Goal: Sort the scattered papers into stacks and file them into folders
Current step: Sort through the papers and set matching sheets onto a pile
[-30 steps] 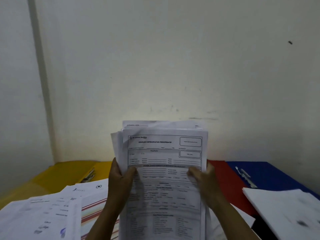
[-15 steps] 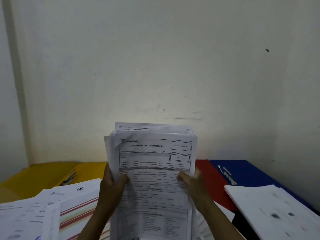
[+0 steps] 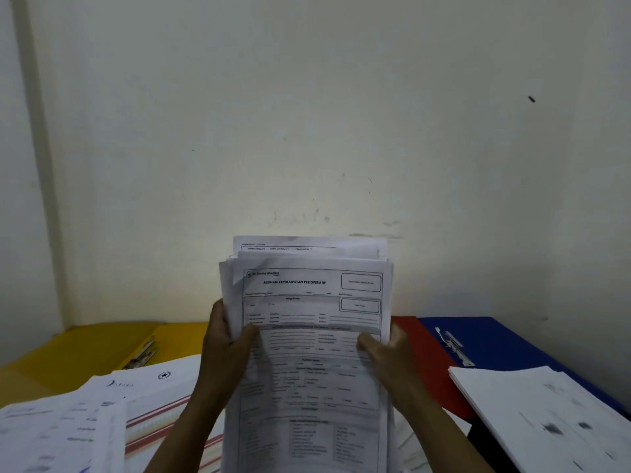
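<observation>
A thick stack of printed forms [image 3: 310, 302] stands upright in front of me, its top edges uneven. My left hand [image 3: 223, 353] grips its left edge, thumb across the front sheet. My right hand [image 3: 387, 356] grips the right edge the same way. Behind the stack lie an open yellow folder [image 3: 102, 346] with a metal clip at the left, a red folder [image 3: 430, 360] in the middle and a blue folder [image 3: 505, 339] with a metal fastener at the right. The lower end of the stack runs out of view.
Scattered papers [image 3: 85, 414] cover the near left, one with red stripes. A neat white pile [image 3: 546, 414] lies over the blue folder's near part at the right. A pale wall [image 3: 307, 114] rises directly behind the folders.
Both hands keep the same grip on the upright stack. The view has swung slightly left then back; the stack sits about where it was.
</observation>
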